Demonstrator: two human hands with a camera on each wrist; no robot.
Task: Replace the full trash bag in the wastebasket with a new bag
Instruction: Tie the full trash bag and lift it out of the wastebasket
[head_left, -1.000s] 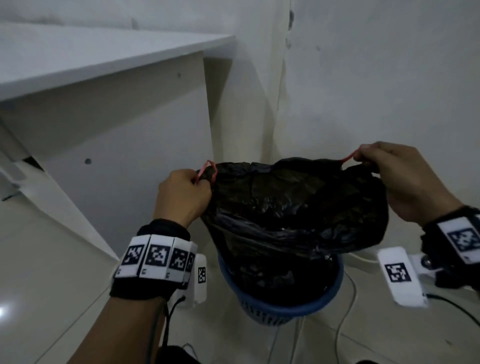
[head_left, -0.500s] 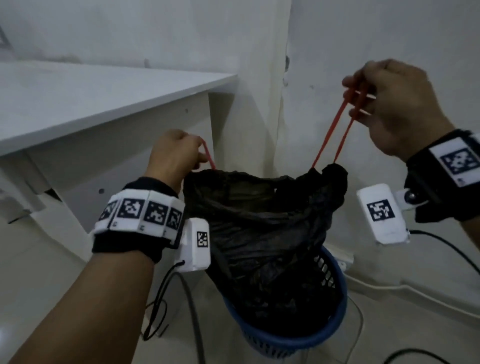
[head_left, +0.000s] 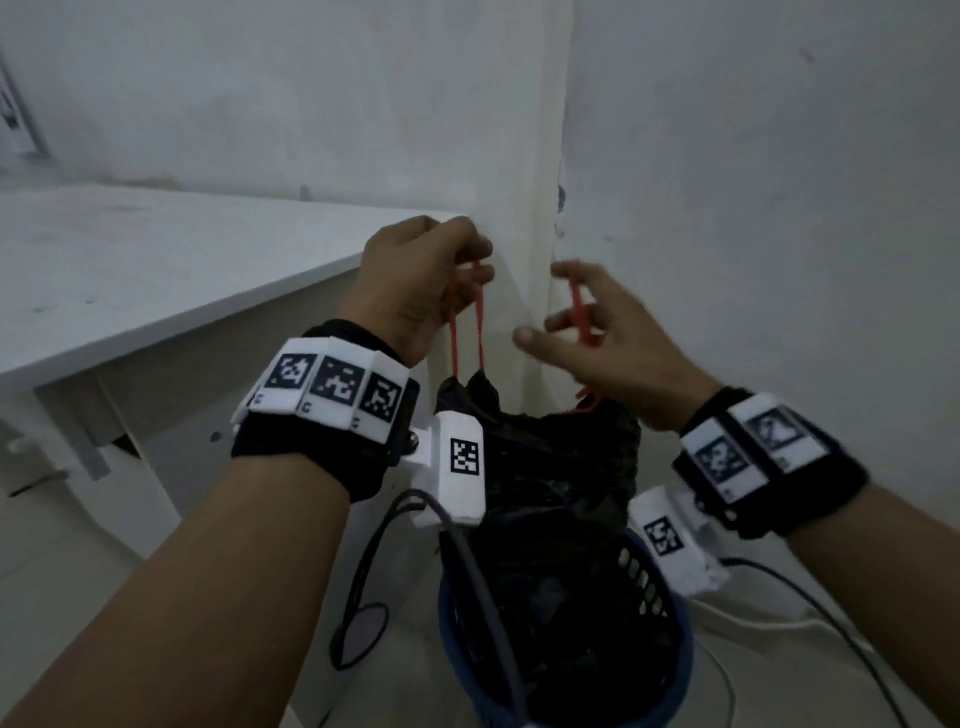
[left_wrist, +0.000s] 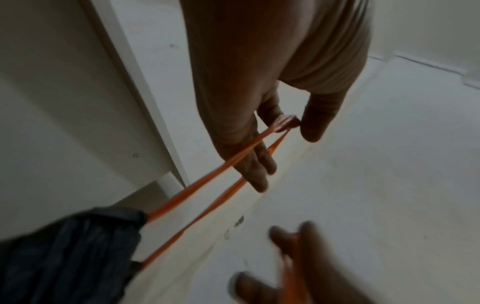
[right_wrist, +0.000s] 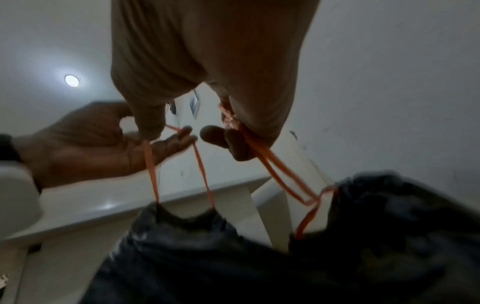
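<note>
With the crinkled black plastic trash bag cinched but sitting in the blue slotted plastic wastebasket, left hand and right hand each pinch an orange drawstring loop; tying, lifting out and relining remain.

Black wristbands (white coded tags), bare forearms.

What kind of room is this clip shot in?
Probably a plain office or study corner: a white desk against bare white walls, a blue wastebasket on the floor beside it, and cables trailing along the baseboard.
</note>
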